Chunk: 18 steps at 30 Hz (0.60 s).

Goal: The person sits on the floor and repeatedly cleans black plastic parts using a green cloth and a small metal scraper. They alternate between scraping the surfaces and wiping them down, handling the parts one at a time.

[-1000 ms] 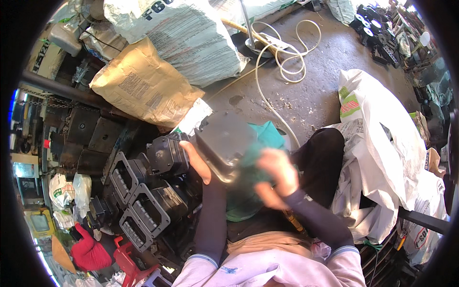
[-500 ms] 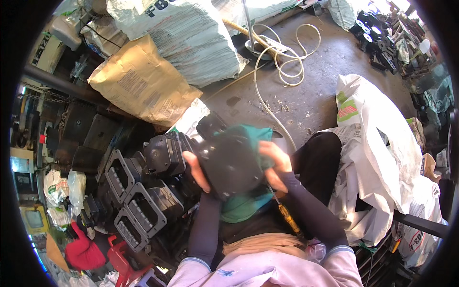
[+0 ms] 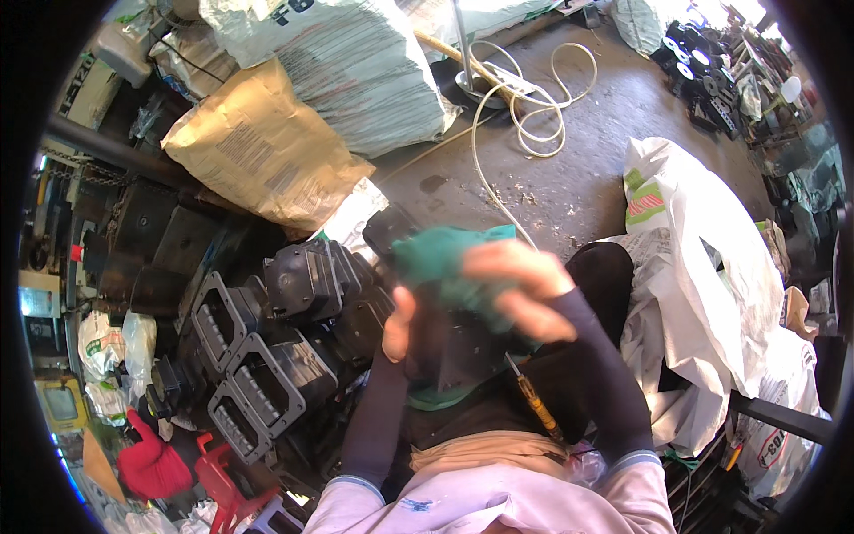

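My left hand (image 3: 398,325) grips the left side of a dark, boxy black part (image 3: 458,356), held above my lap. A green cloth (image 3: 445,262) lies bunched over the part's upper side, under my right hand (image 3: 529,285), which is smeared by motion. The cloth and the hand hide much of the part. More green cloth shows along its lower edge. Against my lap, below the right hand, rests a screwdriver (image 3: 536,400) with a yellow handle. To the left of my left hand stand several similar black housings (image 3: 304,280), some with square framed openings (image 3: 271,387).
A brown paper sack (image 3: 271,147) and a large white sack (image 3: 347,80) stand ahead to the left. A pale hose (image 3: 547,111) loops over the floor. White sacks (image 3: 694,267) crowd my right side. A red glove (image 3: 153,458) lies at lower left.
The black part has tilted and dropped toward my lap. The green cloth has come up over it with my right hand, which moved from the part's right side onto its top.
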{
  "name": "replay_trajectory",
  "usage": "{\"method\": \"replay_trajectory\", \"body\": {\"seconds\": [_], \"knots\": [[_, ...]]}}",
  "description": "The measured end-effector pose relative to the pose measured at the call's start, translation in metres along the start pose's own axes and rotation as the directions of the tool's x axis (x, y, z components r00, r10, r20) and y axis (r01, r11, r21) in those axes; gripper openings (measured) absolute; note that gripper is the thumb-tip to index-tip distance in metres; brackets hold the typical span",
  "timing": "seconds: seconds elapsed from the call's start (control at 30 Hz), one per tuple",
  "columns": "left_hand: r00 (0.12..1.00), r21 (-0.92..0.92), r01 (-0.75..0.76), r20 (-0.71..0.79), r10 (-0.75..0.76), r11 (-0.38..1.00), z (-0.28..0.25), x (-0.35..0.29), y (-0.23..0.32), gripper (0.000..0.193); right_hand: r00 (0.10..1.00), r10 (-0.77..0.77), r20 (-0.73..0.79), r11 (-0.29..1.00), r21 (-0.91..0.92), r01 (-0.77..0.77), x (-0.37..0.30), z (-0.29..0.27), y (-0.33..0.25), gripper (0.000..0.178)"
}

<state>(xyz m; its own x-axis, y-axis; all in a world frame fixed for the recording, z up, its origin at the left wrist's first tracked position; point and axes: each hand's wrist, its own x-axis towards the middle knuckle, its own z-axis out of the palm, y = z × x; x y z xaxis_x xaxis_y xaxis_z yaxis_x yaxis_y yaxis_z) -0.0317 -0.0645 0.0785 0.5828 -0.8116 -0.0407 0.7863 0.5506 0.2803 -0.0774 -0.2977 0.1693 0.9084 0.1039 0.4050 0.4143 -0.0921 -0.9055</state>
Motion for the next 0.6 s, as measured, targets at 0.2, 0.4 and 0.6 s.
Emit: {"method": "replay_trajectory", "body": {"seconds": [0.2, 0.4, 0.6], "knots": [[0.991, 0.174, -0.033, -0.119, 0.054, 0.984, 0.017, 0.000, -0.004, 0.084, 0.977, 0.183, 0.109, 0.914, -0.385, -0.129, -0.017, 0.025, 0.006, 0.040], [0.987, 0.009, -0.050, 0.152, 0.048, 0.999, -0.010, 0.004, 0.011, 0.088, 0.957, 0.215, -0.196, 0.976, 0.028, -0.214, -0.041, 0.030, 0.037, 0.049], [0.921, -0.074, -0.348, 0.160, 0.355, 0.935, 0.001, 0.027, 0.026, 0.085, 0.750, 0.435, -0.499, 0.889, 0.103, -0.446, -0.070, 0.082, 0.046, 0.041]]}}
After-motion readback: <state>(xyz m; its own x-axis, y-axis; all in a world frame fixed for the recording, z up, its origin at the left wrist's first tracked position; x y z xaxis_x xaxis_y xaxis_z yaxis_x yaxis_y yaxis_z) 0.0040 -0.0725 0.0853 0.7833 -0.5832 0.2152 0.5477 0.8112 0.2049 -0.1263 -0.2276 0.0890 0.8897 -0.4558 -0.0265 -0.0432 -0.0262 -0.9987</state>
